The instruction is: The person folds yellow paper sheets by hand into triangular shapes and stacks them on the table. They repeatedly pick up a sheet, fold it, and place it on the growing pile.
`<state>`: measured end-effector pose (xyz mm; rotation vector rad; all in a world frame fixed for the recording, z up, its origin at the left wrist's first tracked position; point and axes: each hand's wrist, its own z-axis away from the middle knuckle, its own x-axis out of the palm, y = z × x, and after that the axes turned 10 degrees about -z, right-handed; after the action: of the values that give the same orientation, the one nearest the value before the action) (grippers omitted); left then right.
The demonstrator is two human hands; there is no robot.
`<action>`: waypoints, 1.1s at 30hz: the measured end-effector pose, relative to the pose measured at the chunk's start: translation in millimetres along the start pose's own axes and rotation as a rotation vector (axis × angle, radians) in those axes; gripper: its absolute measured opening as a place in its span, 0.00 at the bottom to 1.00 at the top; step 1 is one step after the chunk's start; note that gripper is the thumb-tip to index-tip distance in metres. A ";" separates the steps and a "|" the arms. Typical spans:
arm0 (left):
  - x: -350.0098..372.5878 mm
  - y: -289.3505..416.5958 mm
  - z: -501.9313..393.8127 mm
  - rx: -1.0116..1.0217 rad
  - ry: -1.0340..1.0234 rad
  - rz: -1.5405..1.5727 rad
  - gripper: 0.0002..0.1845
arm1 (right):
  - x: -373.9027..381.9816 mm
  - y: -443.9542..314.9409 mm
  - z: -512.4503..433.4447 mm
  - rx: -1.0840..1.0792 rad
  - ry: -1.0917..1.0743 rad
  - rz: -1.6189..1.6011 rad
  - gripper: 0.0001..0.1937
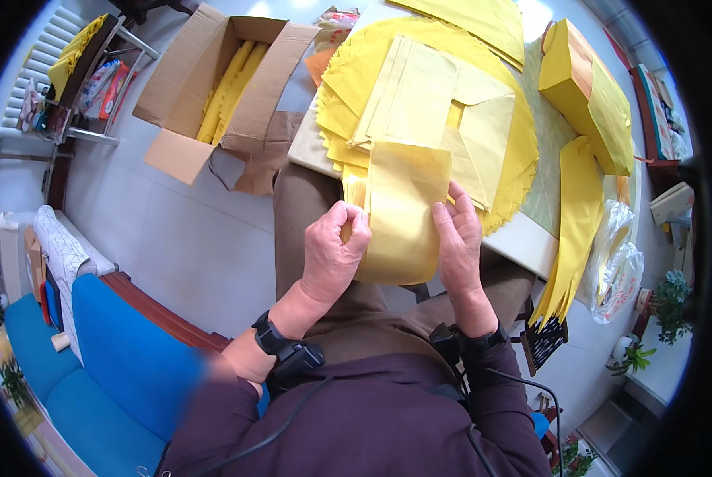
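Note:
A stack of yellow paper sheets (407,208) hangs over the near table edge, its lower part curving down between my hands. My left hand (338,238) pinches the stack's left side between thumb and curled fingers. Along the right side, my right hand (460,238) touches the paper with fingers apart; whether it grips is unclear. Beyond the hands, pale yellow folded papers (415,89) and an open-flapped paper envelope (487,125) lie on a round, fanned pile of yellow paper (520,173) with jagged edges.
An open cardboard box (180,89) with yellow paper rolls stands left of the table (511,238). At right are a yellow paper block (588,89), yellow strips (577,226) over the edge and a clear plastic bag (615,262). A blue sofa (123,346) is lower left.

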<state>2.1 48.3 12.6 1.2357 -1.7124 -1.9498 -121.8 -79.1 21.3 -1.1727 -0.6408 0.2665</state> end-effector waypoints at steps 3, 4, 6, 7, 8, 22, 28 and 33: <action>1.6 -1.2 0.0 -0.020 -0.022 0.009 0.05 | 2.3 5.4 -1.9 -0.002 0.061 -0.095 0.22; 2.3 -1.7 -0.3 0.003 -0.015 0.006 0.06 | 2.7 6.6 -2.2 -0.004 0.073 -0.137 0.22; 2.7 -2.6 -0.7 0.042 0.005 0.002 0.07 | 2.9 7.5 -2.1 0.001 0.073 -0.131 0.22; 2.2 -2.9 -0.7 0.024 -0.002 0.001 0.07 | 2.8 7.5 -1.9 0.006 0.074 -0.149 0.22; 1.5 -3.1 -0.8 0.007 -0.009 0.001 0.06 | 2.4 7.1 -1.8 0.009 0.072 -0.138 0.21; -3.3 0.1 -4.1 -0.023 -0.054 0.028 0.11 | 1.9 -2.2 -3.7 0.016 -0.004 -0.137 0.23; -9.8 -8.9 -2.8 -0.142 -0.074 0.098 0.13 | 8.2 -12.4 2.4 0.116 -0.194 -0.031 0.27; -28.1 -23.6 -7.8 -0.323 -0.050 0.400 0.13 | 4.0 -33.1 -31.6 0.013 -0.172 0.081 0.21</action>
<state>32.3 68.5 3.3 0.6774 -1.4516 -1.9196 -104.1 -114.0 45.4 -1.1727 -0.7408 0.4434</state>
